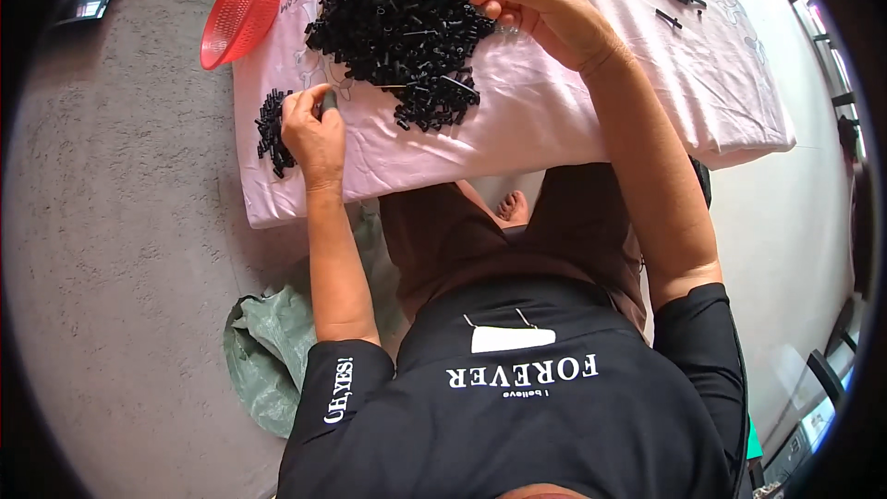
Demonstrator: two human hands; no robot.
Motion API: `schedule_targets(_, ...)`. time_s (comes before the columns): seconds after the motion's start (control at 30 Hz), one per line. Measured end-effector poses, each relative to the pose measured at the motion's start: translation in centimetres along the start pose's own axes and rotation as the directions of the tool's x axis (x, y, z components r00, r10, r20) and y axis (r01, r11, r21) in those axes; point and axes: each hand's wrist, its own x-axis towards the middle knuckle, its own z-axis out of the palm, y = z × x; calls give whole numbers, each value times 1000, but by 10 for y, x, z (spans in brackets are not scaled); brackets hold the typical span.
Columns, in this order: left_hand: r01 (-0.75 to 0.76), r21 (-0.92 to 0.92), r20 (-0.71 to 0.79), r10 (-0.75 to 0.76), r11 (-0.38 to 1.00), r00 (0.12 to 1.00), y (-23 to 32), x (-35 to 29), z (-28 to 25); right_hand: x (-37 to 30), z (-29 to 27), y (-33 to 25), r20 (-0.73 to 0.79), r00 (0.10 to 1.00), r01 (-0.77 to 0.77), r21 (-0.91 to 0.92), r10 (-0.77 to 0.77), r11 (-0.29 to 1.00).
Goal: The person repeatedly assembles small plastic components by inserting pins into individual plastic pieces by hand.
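Black, short plastic-looking tubes (397, 32), axes random: heaped at 9 o'clock from my right hand (552, 9) (nearer; fingertips bunched, contents unclear), 1 o'clock from my left hand (315, 134) (curled, grip unclear).

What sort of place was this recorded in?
Probably a home or makeshift workroom: a pink cloth-draped table, a heap of small black tubes on it, and a red perforated basket at its edge.

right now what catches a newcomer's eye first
The big heap of black pieces on the pink cloth stands out first, the right hand at its right side. Next comes the red basket at the cloth's left edge, then the left hand beside a smaller black pile.
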Motion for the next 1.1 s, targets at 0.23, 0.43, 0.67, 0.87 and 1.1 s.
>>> schedule_targets(0.23,-49,-241,99,75,969,992,68,16,-2,3,2,2,-237,972,1,-24,-6,1000)
schedule_targets(0.43,5,-311,346,109,950,932,87,23,0,2,6,-3,-323,946,-7,-123,-34,992)
schedule_targets(0.67,27,-298,384,94,954,919,90,26,-1,2,6,-1,-317,948,-3,-119,-35,993)
schedule_targets(0.87,-35,-285,333,133,958,933,90,26,6,0,3,2,-307,950,-34,-287,-58,957)
schedule_targets(1.1,2,-334,357,125,943,926,99,25,6,-1,0,7,-295,953,-39,-335,-65,942)
